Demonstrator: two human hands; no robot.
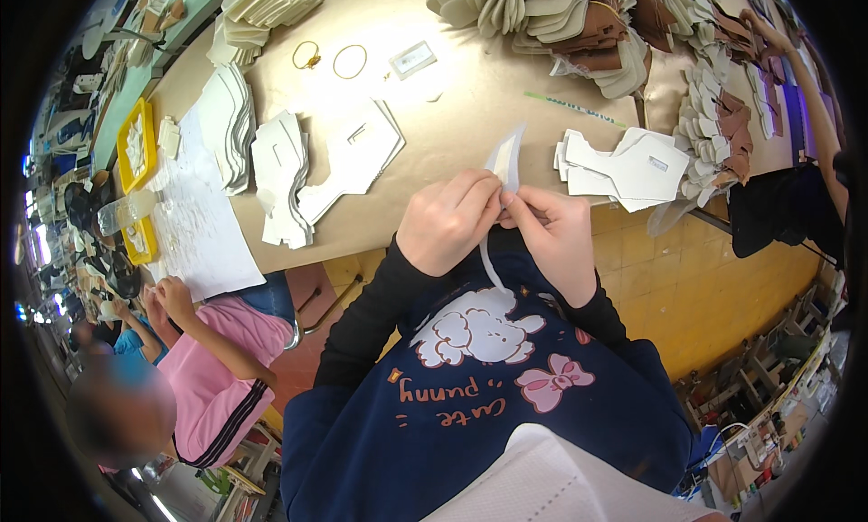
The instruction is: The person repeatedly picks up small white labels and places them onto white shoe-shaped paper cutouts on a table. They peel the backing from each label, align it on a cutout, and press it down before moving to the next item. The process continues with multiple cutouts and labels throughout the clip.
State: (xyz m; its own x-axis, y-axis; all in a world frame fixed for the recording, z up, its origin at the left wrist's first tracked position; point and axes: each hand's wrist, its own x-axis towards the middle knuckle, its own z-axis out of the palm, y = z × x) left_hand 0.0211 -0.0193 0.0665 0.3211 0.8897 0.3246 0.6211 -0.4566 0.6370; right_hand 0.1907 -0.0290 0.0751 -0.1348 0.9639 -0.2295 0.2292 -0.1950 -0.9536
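Just past the table's near edge, above my lap, both my hands are pinched together on a thin white cut piece (507,160). Its pale, pointed end sticks up beyond the fingers, and a narrow white tail hangs below them. My left hand (449,222) has its fingers closed on the piece from the left. Thumb and fingers of my right hand (559,235) grip it from the other side, fingertips meeting the left ones. The exact spot where they pinch is partly hidden. To the right lies a small pile of white cut pieces (637,169) with a rectangular slot.
White cut pieces (282,169) stand stacked left of my hands, beside a slotted piece (357,151). Beyond are rubber bands (350,62) and a small rectangular template (413,60). Bundled beige and brown pieces (579,20) fill the far right. A co-worker in pink (226,368) sits left.
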